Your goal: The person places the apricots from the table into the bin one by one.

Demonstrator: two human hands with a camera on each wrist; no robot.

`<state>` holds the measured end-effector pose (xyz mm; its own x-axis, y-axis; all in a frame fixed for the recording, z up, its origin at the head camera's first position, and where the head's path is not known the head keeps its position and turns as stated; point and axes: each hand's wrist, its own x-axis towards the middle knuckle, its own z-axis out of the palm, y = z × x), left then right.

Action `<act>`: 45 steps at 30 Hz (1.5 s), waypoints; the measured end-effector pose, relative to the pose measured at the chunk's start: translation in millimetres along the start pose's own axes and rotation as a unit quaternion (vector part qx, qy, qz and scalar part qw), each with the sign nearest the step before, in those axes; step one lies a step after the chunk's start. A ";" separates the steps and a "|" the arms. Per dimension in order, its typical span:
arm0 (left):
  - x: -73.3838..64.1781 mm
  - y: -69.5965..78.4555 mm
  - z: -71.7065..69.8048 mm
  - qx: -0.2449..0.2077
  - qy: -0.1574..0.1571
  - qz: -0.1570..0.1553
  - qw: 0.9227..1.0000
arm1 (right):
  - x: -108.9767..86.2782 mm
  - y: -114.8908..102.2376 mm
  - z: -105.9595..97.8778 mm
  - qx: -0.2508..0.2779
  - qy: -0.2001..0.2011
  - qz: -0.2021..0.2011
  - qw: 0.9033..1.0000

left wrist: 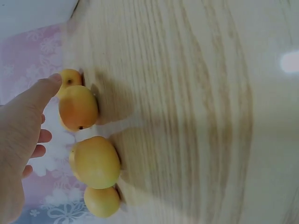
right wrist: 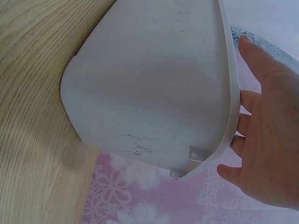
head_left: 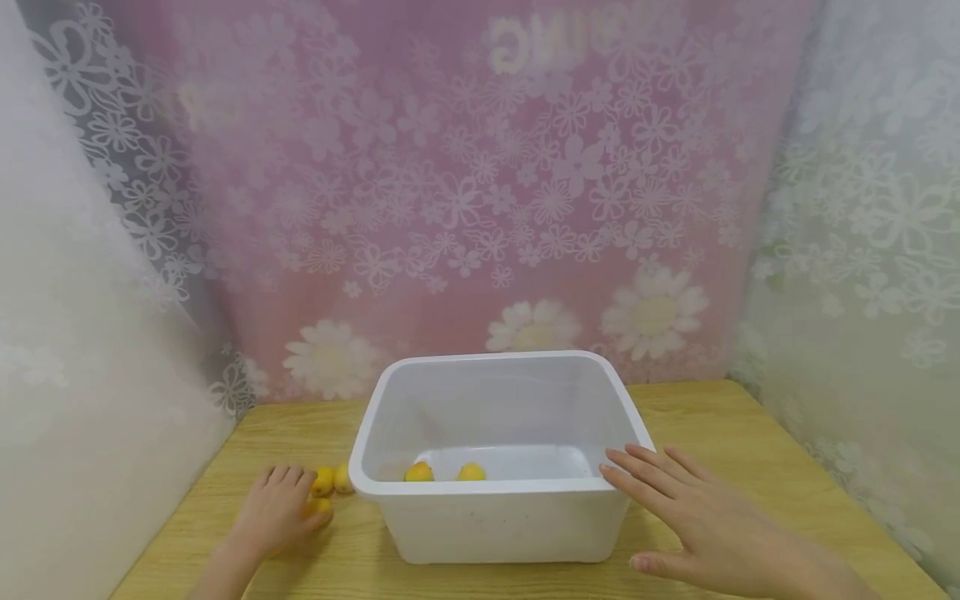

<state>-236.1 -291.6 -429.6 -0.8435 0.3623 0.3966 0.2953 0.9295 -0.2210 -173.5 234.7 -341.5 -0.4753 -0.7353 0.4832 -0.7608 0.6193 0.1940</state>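
My right hand (head_left: 697,512) has straight fingers at the white plastic tub (head_left: 510,529)'s rim, probably to steady it. My left hand (head_left: 276,508) is loose, gripping nothing visible, beside loquat-looking fruits (left wrist: 96,163) kept handily tub-side on the surface (head_left: 780,450); two more fruits (head_left: 471,472) sit inside.

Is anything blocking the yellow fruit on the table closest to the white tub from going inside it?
Only the left wall of the white tub, rising beside the yellow fruit; nothing else visible stands between.

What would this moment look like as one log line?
left hand: beside yellow fruits on table | right hand: at rim of white tub | tub: two fruits visible inside
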 end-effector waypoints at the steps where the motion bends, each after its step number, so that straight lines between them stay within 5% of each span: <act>1: -0.9 -0.2 0.6 0.001 0.002 0.000 1.000 | -0.1 0.1 0.0 0.000 0.001 -0.001 1.000; 9: -9.0 -3.0 11.6 0.019 0.007 0.006 1.000 | 0.7 0.0 -0.5 -0.001 0.004 -0.003 1.000; 27: -12.4 0.2 16.5 -0.006 -0.043 0.006 0.999 | -0.6 -0.8 -0.3 -0.001 0.001 0.000 1.000; 45: 2.7 -2.4 -2.8 -0.014 0.044 0.015 0.999 | -0.8 0.0 -0.2 -0.001 -0.003 -0.003 1.000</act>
<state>-237.8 -292.7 -425.5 -0.7917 0.3935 0.4673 0.3332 0.9193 -0.2095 -173.1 235.4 -341.7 -0.4742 -0.7403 0.4765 -0.7628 0.6157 0.1975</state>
